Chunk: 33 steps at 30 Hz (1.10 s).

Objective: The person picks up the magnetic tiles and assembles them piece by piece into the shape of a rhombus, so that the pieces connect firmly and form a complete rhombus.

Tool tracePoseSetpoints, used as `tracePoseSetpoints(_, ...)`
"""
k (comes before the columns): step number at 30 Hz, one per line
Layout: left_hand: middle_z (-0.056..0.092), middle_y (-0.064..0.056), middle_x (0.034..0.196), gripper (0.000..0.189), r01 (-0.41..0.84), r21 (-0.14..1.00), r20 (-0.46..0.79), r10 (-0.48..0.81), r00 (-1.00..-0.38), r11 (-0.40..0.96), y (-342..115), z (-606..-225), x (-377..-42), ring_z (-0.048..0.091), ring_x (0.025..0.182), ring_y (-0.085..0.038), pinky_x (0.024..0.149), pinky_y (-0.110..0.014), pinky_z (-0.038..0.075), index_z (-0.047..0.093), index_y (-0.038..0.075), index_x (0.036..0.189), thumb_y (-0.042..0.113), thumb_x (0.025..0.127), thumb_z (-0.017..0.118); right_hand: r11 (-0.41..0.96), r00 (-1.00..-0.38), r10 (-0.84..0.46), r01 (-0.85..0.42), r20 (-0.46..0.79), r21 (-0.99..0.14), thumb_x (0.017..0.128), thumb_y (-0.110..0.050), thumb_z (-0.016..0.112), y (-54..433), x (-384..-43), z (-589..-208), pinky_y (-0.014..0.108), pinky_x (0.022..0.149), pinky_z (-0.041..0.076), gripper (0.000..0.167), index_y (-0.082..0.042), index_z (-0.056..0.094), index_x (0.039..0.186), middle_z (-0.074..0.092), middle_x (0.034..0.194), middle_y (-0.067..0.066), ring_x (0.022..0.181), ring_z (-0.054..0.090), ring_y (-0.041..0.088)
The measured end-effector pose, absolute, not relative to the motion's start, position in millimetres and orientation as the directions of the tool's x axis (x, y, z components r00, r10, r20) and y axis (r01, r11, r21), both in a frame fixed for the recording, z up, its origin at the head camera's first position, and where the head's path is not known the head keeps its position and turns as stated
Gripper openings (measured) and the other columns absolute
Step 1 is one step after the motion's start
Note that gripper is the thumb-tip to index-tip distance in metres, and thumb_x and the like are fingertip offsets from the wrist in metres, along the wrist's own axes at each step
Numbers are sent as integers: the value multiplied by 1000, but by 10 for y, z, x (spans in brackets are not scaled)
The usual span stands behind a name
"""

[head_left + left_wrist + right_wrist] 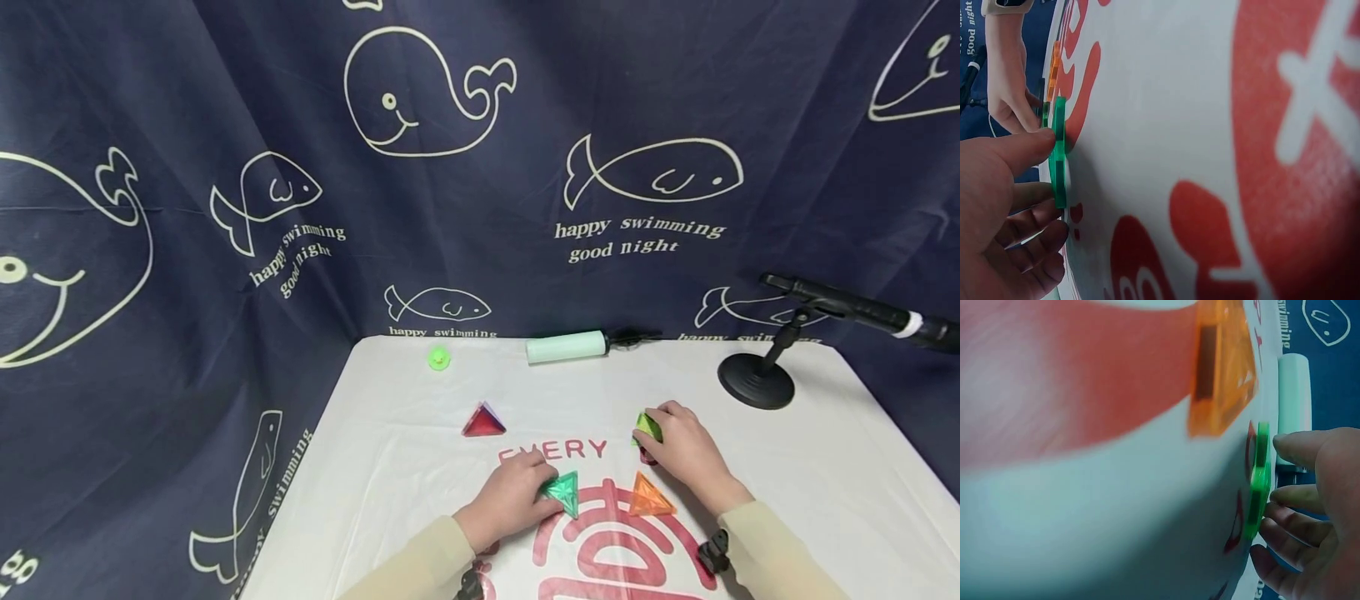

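My left hand (512, 497) pinches a teal triangular magnetic tile (567, 493), thumb at its near side and fingers along its far side. The left wrist view shows this tile (1060, 159) edge-on, low over the white tabletop. Farther right, my right hand (688, 447) has thumb and fingertips on a green magnetic tile (647, 428), partly covered by the hand. From the right wrist, the green tile (1259, 487) appears edge-on against the fingertips. Between the hands and nearer me lies an orange triangular tile (651, 497).
A red triangular tile (483, 421), with a purple one showing behind it, lies left of centre. At the back are a small bright green round toy (438, 358) and a pale mint cylinder (567, 347). A black stand (756, 381) holds a microphone-like device at right. Dark curtains surround the table (390, 392).
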<state>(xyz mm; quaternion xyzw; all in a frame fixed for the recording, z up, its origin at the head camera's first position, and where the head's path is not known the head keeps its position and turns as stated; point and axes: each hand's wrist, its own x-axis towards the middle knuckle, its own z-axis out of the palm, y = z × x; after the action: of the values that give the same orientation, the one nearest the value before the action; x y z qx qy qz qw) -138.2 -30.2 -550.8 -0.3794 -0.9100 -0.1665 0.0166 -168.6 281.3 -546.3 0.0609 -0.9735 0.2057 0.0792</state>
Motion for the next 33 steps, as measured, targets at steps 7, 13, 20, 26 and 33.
tracePoseSetpoints(7,64,7,106,34,693,292,148,685,-714,659,-323,-5531,-1365,62,104,-7,111,-32,43,75,16,114,40,91,82,913,-989,-73,-118,127,-390,88,-26,84,2903,-1601,-5499,59,84,51,53,15,68,118,62,101,22,90,60,37)
tracePoseSetpoints(13,62,8,106,33,667,317,124,668,-734,674,-327,-5550,-1374,59,99,-4,107,-30,45,74,16,114,39,91,82,908,-992,-70,-106,103,-405,88,-24,84,2910,-1596,-5504,60,86,51,53,14,68,120,61,101,19,92,61,37)
tracePoseSetpoints(20,59,8,107,34,659,348,132,660,-739,667,-340,-5542,-1383,54,96,-4,94,-24,48,72,16,113,38,90,83,902,-993,-73,-105,91,-418,88,-23,84,2897,-1607,-5496,60,86,52,54,15,67,122,61,103,20,92,61,35)
tracePoseSetpoints(26,59,8,103,34,657,377,150,657,-739,653,-331,-5556,-1407,53,92,-3,90,-23,48,68,15,111,35,89,84,896,-991,-93,-126,98,-426,88,-23,84,2901,-1601,-5512,59,85,52,52,13,67,121,61,102,18,90,62,34)
tracePoseSetpoints(33,53,10,91,31,587,450,120,606,-786,672,-339,-5553,-1476,45,77,-1,69,-16,42,64,15,111,28,91,83,889,-989,-114,-144,94,-434,88,-24,84,2813,-1595,-5521,60,87,51,51,12,68,121,62,104,18,94,63,36)
